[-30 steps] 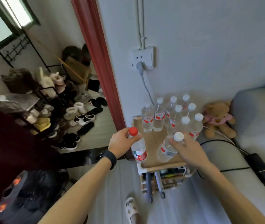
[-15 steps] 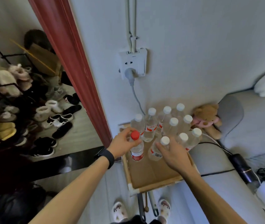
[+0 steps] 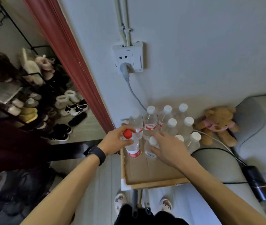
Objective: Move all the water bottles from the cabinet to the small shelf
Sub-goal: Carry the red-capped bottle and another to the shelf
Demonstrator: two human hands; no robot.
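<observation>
A small wooden shelf (image 3: 153,184) with a cardboard-lined top stands against the wall. Several white-capped water bottles (image 3: 171,125) stand in rows at its back. My left hand (image 3: 114,140) grips a red-capped bottle (image 3: 131,146) by its neck, standing upright at the shelf's left side. My right hand (image 3: 168,146) holds a white-capped bottle (image 3: 151,148) just right of it, fingers around its top, the bottle's base on the cardboard. The cabinet is not in view.
A wall socket (image 3: 128,58) with a grey plug and cable hangs above the bottles. A teddy bear (image 3: 218,125) sits on the grey sofa (image 3: 226,168) to the right. Shoe racks (image 3: 31,98) fill the doorway at left. My slippers (image 3: 120,202) are below the shelf.
Both hands carried their bottles further back along the shelf, next to the standing rows. The right-hand bottle went from tilted to nearly upright. The camera moved closer, over the shelf.
</observation>
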